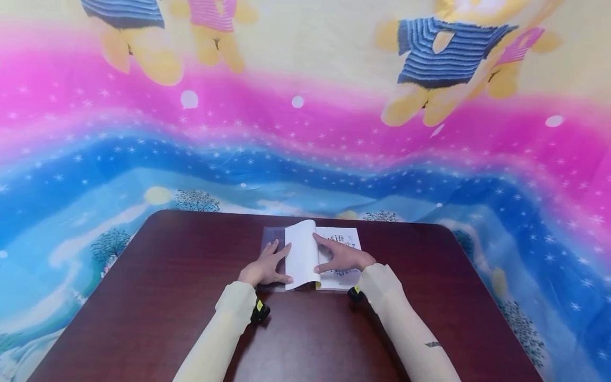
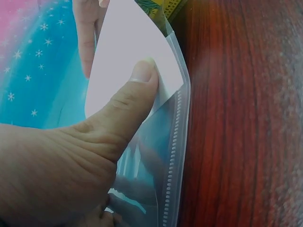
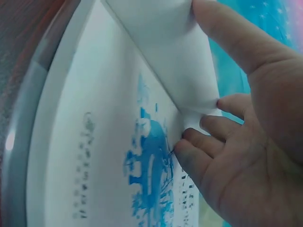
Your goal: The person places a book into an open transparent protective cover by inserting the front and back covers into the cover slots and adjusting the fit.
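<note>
An open, clear-covered book is set near the dark table's far edge.
Its white leaf is touched at one edge by the left hand, at the curled side by the right hand, both with fingers spread.

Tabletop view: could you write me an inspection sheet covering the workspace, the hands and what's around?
Surface: reddish-brown, wood-grained table.
Job's things: open book with clear cover, one white leaf raised.
Clutter: nothing seen.
Hands: left hand has its thumb on the leaf; right hand has its fingers at the leaf's other side.
Cables: nothing seen.
Surroundings: pink-and-blue patterned cloth behind the table.
</note>
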### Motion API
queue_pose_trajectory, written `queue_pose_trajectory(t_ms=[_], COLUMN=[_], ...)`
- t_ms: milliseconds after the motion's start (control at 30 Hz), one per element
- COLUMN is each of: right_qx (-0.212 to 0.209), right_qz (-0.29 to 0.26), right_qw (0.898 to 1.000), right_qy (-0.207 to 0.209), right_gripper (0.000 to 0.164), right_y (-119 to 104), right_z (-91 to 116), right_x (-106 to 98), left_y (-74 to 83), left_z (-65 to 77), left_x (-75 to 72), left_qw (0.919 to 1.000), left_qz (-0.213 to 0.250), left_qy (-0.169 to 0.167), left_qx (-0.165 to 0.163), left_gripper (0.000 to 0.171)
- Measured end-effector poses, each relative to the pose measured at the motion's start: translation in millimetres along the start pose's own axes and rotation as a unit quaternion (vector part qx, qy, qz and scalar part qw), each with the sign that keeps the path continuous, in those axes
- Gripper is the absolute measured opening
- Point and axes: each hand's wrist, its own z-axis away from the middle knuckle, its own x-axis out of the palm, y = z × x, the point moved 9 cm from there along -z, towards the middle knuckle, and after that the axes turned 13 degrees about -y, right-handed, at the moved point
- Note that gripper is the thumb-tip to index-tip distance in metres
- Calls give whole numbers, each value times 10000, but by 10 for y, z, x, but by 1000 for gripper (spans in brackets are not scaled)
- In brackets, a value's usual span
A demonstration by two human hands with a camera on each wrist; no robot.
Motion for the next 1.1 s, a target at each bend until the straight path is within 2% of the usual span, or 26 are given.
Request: queue_pose_trajectory(t_ms=[167, 600, 733, 933, 1100], right_qx=[-94, 337, 411, 179, 162], right_qz=[-68, -222, -73, 127, 206], right_qw=[9999, 9992, 9991, 9995, 9992], right_qy=[-8, 60, 108, 204, 311], right_gripper=[103, 103, 102, 99, 99], right_y=[3, 21, 14, -20, -54], right_z=[-23, -23, -33, -56, -76], right_x=[44, 116, 138, 187, 182], left_y=[-16, -14, 8, -7, 15], left_z=[15, 27, 41, 46, 61], left_x=[-6, 5, -8, 6, -29], left_qw=[9998, 9999, 9999, 9999, 9999], left_qz=[103, 78, 82, 93, -19], left_qy=[110, 26, 45, 63, 100], left_qx=[96, 93, 96, 50, 124], left_gripper=[98, 98, 98, 97, 97])
